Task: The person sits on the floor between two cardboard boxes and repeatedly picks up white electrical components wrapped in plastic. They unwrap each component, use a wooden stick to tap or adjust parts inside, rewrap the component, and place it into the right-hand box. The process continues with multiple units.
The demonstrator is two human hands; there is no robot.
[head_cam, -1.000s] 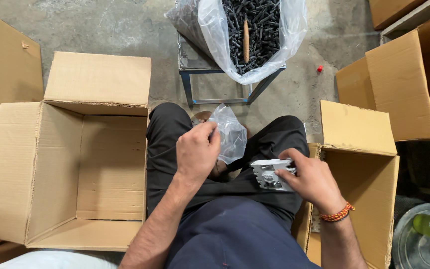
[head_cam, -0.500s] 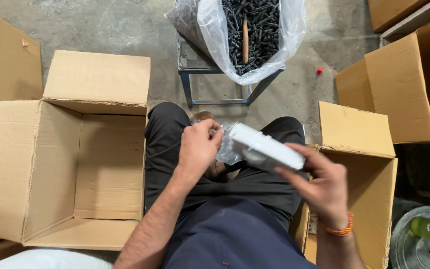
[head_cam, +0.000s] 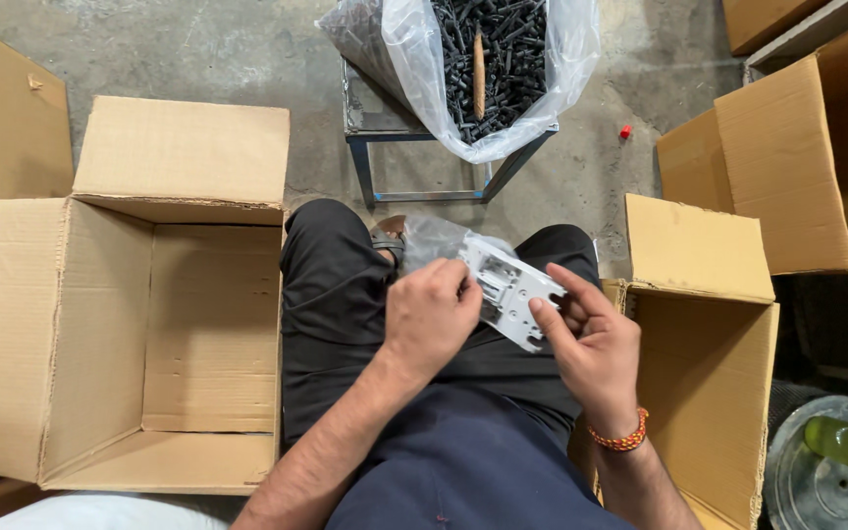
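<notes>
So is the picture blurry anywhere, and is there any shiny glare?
Head view: mostly sharp, in soft even light with only faint shadows; the clear bag of dark parts shows white glare on its plastic; the white plastic piece between the left hand and right hand is crisp; the small clear bag by it looks hazy.

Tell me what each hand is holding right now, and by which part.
Right hand grips the white plastic plate by its lower end. Left hand pinches the clear plastic bag at its mouth, against the plate's upper edge.
</notes>
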